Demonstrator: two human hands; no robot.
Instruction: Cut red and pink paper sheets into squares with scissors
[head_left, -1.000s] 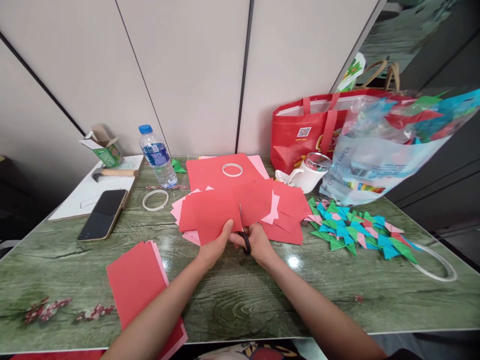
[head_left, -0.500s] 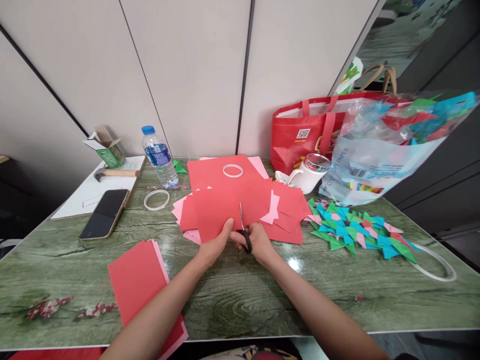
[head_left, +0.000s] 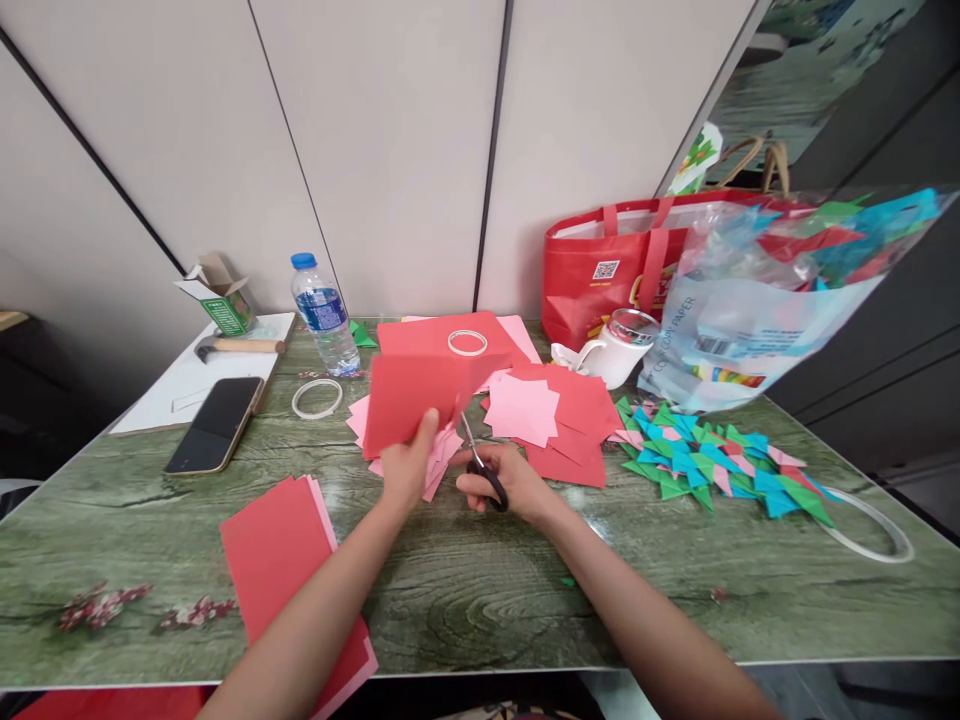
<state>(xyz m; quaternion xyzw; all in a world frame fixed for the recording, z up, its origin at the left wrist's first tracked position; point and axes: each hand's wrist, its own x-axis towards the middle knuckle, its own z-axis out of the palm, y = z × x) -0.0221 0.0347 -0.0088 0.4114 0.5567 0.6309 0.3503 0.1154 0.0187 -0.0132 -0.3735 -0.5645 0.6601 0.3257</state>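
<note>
Head view, and nearest on the desk [head_left: 465,610] lies a stack of red and pink paper [head_left: 274,550], the left forearm crossing over it. Now the right hand [head_left: 517,482], curled closed around the black-handled scissors [head_left: 496,490], fingers at the loops, blades pointing up and away! Right beside it, the left hand [head_left: 403,472] pinches a red sheet [head_left: 405,395], thumb pressed on top, its other fingers mostly hidden; the sheet is raised and bent at its right side. The blade tips sit at that edge, though whether they touch, I cannot tell. Out to the right spreads a heap of folded triangles [head_left: 705,460] in green, blue and pink; out to the left, a phone [head_left: 215,425]. Just past the hands come pink pieces [head_left: 525,408] on red paper, level with a white ring [head_left: 316,415] over on the left. Further back, a hammer [head_left: 247,346], a white mug [head_left: 619,352] and a water bottle [head_left: 326,312]. Farthest of all, a red bag [head_left: 574,285] stands against the pale wall [head_left: 405,150].
</note>
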